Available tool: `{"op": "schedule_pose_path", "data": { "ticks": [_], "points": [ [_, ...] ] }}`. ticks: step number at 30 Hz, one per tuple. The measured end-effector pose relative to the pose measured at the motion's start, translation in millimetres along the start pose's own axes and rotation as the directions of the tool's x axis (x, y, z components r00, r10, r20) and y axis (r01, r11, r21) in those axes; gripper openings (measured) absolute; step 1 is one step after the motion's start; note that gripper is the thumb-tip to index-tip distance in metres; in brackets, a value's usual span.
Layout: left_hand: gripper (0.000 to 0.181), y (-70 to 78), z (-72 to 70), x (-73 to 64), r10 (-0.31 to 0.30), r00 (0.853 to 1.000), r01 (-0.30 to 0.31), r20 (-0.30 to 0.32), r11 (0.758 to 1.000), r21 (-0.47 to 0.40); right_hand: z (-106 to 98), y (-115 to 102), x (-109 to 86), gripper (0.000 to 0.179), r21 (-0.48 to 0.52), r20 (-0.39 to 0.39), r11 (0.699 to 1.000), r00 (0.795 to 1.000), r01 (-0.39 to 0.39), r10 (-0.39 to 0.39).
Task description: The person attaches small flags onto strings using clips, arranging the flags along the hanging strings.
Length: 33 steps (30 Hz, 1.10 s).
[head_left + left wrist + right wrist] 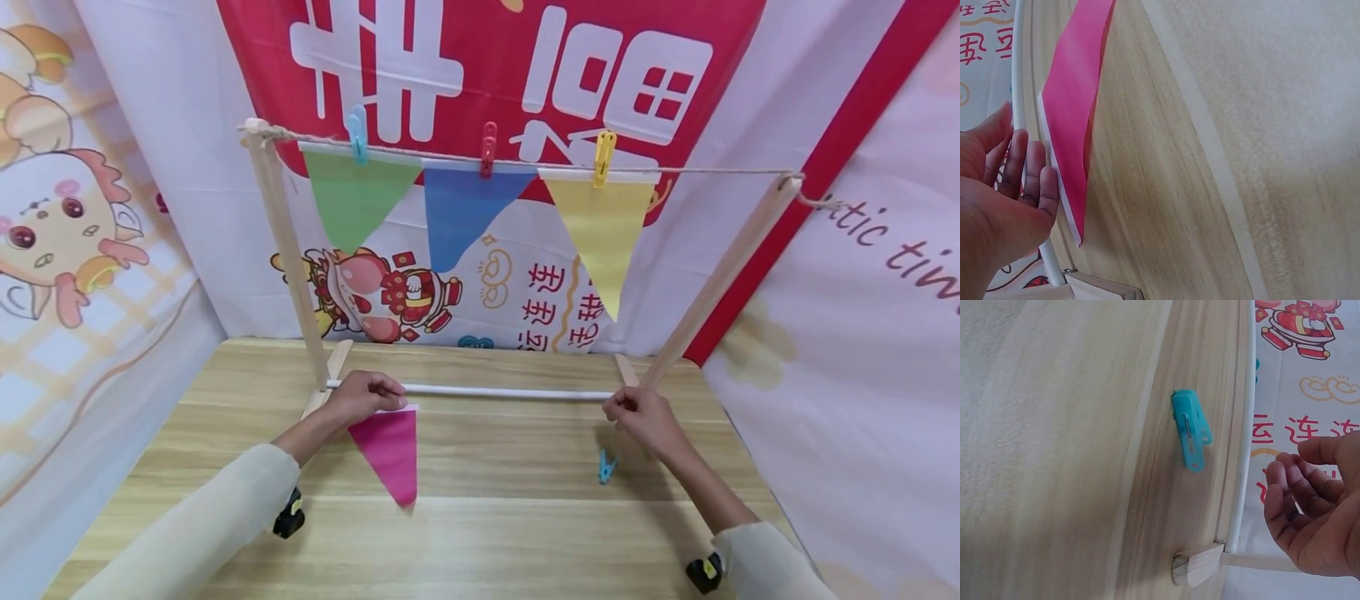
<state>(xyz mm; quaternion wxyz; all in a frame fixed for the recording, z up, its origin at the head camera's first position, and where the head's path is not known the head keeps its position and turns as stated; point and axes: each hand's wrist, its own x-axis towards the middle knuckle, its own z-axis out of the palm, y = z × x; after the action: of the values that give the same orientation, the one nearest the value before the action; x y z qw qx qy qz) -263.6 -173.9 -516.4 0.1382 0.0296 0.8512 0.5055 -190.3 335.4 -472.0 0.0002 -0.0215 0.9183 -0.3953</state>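
Note:
A pink triangular flag (pixel 393 454) with a white top strip lies on the wooden table, its point towards the front. My left hand (pixel 366 396) hovers at that strip, and the left wrist view shows its fingers loosely bent with no grip on the flag. On the right, a blue clothespin (pixel 1190 430) rests on the table. My right hand (pixel 639 414) is beyond it, near the right foot of a wooden frame, with loosely bent fingers and nothing between them. Green (pixel 360 196), blue (pixel 472 208) and yellow (pixel 603 225) flags hang from a string, each under a clothespin.
Two wooden posts, left (pixel 283 242) and right (pixel 727 267), hold up the string (pixel 720 170). A white rod (pixel 502 391) joins them low down, just above the table (pixel 510 542). Behind stands a printed cloth (pixel 247 275). Black devices (pixel 288 515) show near both forearms.

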Motion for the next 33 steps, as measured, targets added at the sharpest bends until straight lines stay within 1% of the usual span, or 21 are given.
{"op": "schedule_pose_path", "data": {
  "ticks": [4,8,10,15,16,20,21,25,29,30,33],
  "points": [
    [0.021,-0.2,0.1,-1.2,0.001,1.000,-0.001,-0.015,1.000,-0.007,0.6,4.6,-1.9,0.019,-0.027,0.017,1.000,1.000,-0.011,0.011],
    [0.021,0.4,-1.9,-3.2,0.008,1.000,-0.008,-0.013,1.000,-0.017,0.1,8.2,-4.3,0.019,-0.075,0.027,0.997,0.999,-0.025,0.028],
    [0.021,1.4,-4.5,-4.8,0.016,1.000,-0.016,-0.012,1.000,-0.003,-0.7,9.7,-5.3,0.020,-0.098,0.035,0.995,0.999,-0.030,0.034],
    [0.018,3.9,-10.7,-7.9,0.032,0.999,-0.029,-0.028,0.996,0.085,-1.8,15.1,-6.6,0.022,-0.133,0.052,0.990,0.998,-0.040,0.047],
    [0.018,3.8,-11.1,-7.8,0.033,0.999,-0.030,-0.032,0.995,0.100,-2.0,16.4,-6.7,0.022,-0.142,0.054,0.989,0.998,-0.034,0.042],
    [0.017,0.5,-11.3,-6.4,0.059,0.998,-0.053,-0.031,0.983,0.174,-0.4,21.6,-8.2,0.021,-0.153,0.059,0.987,0.996,-0.055,0.065],
    [0.016,-0.7,-11.1,-6.1,0.065,0.997,-0.058,-0.031,0.980,0.190,-0.1,22.4,-8.7,0.022,-0.155,0.067,0.986,0.995,-0.060,0.072],
    [0.015,-5.5,-10.7,-6.7,0.084,0.996,-0.073,-0.033,0.968,0.242,2.5,24.4,-10.1,0.026,-0.142,0.107,0.981,0.983,-0.133,0.149],
    [0.014,-8.1,-10.3,-8.5,0.098,0.994,-0.081,-0.053,0.962,0.259,4.5,23.5,-10.1,0.029,-0.142,0.134,0.972,0.970,-0.186,0.205],
    [0.014,-8.4,-10.9,-9.4,0.111,0.992,-0.093,-0.054,0.960,0.265,4.9,23.1,-10.0,0.031,-0.149,0.140,0.971,0.968,-0.188,0.209],
    [0.015,-9.0,-11.2,-11.5,0.113,0.991,-0.091,-0.068,0.959,0.267,6.7,21.5,-9.6,0.036,-0.160,0.147,0.965,0.961,-0.209,0.233]
  ]
}}
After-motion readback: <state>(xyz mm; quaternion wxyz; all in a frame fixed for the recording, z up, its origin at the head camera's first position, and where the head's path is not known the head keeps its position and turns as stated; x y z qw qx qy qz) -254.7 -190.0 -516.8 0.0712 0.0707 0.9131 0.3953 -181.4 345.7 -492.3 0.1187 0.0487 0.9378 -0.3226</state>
